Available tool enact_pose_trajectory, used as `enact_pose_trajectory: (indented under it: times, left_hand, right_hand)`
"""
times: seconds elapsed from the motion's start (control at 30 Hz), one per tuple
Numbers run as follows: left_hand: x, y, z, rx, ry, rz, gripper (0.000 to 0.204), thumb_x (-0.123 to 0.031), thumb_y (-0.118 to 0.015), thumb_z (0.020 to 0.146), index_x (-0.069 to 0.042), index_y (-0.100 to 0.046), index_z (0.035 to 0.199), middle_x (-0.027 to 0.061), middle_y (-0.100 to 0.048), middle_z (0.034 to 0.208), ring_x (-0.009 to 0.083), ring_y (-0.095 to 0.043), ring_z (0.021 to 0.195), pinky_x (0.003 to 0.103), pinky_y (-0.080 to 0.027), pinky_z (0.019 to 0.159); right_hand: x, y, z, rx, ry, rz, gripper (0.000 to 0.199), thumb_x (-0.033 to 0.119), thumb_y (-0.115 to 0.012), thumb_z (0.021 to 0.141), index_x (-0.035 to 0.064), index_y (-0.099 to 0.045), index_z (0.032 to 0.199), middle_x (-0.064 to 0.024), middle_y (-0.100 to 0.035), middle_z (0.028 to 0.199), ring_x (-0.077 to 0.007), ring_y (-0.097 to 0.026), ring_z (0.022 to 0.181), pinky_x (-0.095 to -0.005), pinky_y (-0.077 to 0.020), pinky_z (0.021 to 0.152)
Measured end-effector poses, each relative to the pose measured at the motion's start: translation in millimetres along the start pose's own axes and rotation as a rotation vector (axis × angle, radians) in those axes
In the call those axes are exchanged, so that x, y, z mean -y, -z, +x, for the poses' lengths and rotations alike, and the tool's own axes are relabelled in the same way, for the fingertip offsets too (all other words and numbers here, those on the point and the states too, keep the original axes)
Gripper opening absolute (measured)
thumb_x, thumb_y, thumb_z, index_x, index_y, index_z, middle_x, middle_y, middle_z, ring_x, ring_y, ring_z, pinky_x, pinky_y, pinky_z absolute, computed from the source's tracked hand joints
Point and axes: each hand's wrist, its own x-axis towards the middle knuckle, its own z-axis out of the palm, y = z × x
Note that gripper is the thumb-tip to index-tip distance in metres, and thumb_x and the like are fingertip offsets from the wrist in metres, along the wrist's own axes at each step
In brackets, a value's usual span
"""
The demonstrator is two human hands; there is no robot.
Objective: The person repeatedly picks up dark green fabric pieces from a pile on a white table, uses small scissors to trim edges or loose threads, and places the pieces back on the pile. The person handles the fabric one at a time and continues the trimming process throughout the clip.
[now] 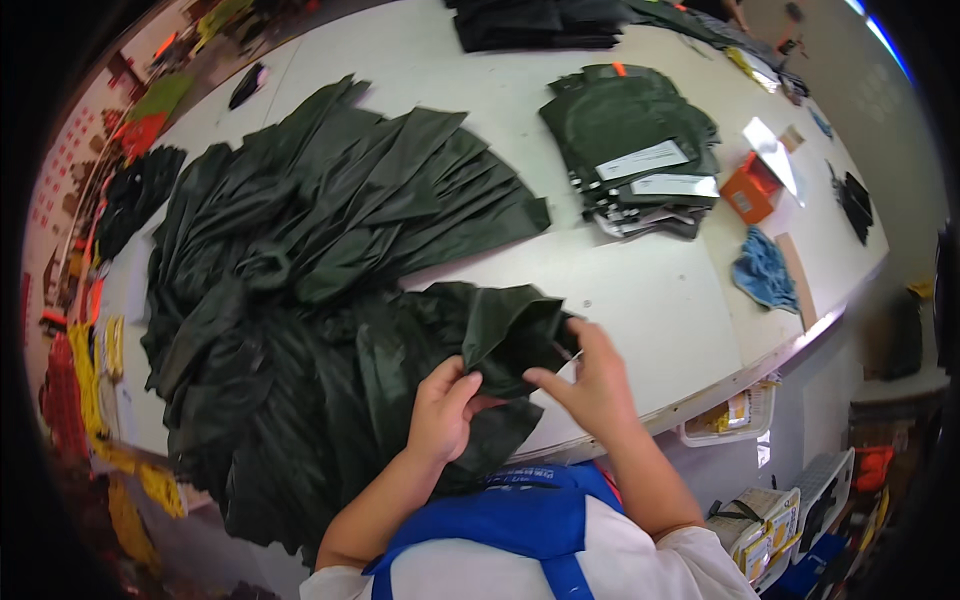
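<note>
Left fingers grip dark green cloth; right fingers seemingly touch it.

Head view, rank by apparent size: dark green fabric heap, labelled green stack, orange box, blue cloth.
1. Dark green fabric heap
2. Labelled green stack
3. Blue cloth and orange box: too alike to rank

Orange box on the white tabletop over there at two o'clock, crumpled blue cloth at three — brown strip right beside it — white basket below the table's edge at four, red cloth near nine, small dark object, hard to make out, between ten and eleven
</note>
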Motion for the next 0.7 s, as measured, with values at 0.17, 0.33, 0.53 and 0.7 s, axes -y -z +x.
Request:
enact_pose_trajectory:
  times: [0.17, 0.33, 0.53, 0.7]
  left_hand:
    - [-15.4, 0.5, -11.7, -0.008, 0.038, -0.188, 0.021, -0.005, -0.043, 0.091, -0.001, -0.051, 0.111, 0.0121, -0.06, 0.107, 0.0231, -0.062, 0.095, 0.04, -0.053, 0.083]
    - [-20.3, -0.9, -18.7, -0.031, -0.026, -0.117, 0.024, -0.001, -0.044, 0.089, -0.004, -0.045, 0.113, 0.0119, -0.059, 0.109, 0.0213, -0.061, 0.095, 0.038, -0.053, 0.081]
    - [-29.4, -5.8, -22.0, -0.128, -0.2, 0.142, 0.052, 0.01, -0.041, 0.081, -0.006, -0.034, 0.13, 0.0118, -0.056, 0.113, 0.0173, -0.057, 0.1, 0.032, -0.047, 0.086]
    - [-37.8, 4.0, -24.0, -0.068, -0.387, 0.436, 0.059, 0.013, -0.037, 0.077, -0.003, -0.034, 0.133, 0.0117, -0.048, 0.124, 0.016, -0.047, 0.113, 0.026, -0.036, 0.096]
  right_hand:
    - [-10.9, -15.9, 7.2, -0.021, -0.163, 0.447, 0.031, 0.013, -0.073, 0.077, -0.0025, -0.057, 0.099, -0.0064, -0.06, 0.079, -0.012, -0.053, 0.067, -0.0265, -0.0452, 0.061]
    - [-19.2, -11.1, 3.2, -0.059, -0.208, 0.379, 0.02, 0.008, -0.07, 0.078, 0.0004, -0.056, 0.088, -0.0009, -0.057, 0.071, -0.0061, -0.044, 0.06, -0.0224, -0.0374, 0.053]
    - [12.8, 2.1, 3.3, -0.206, 0.165, 0.006, 0.033, 0.006, -0.077, 0.068, 0.0056, -0.058, 0.095, -0.0101, -0.058, 0.089, -0.0118, -0.05, 0.062, -0.0245, -0.0418, 0.056]
    - [-8.5, 14.7, 10.6, 0.129, -0.137, 0.318, 0.011, 0.006, -0.068, 0.079, 0.001, -0.059, 0.077, 0.0025, -0.045, 0.063, -0.0068, -0.039, 0.06, -0.0221, -0.033, 0.054]
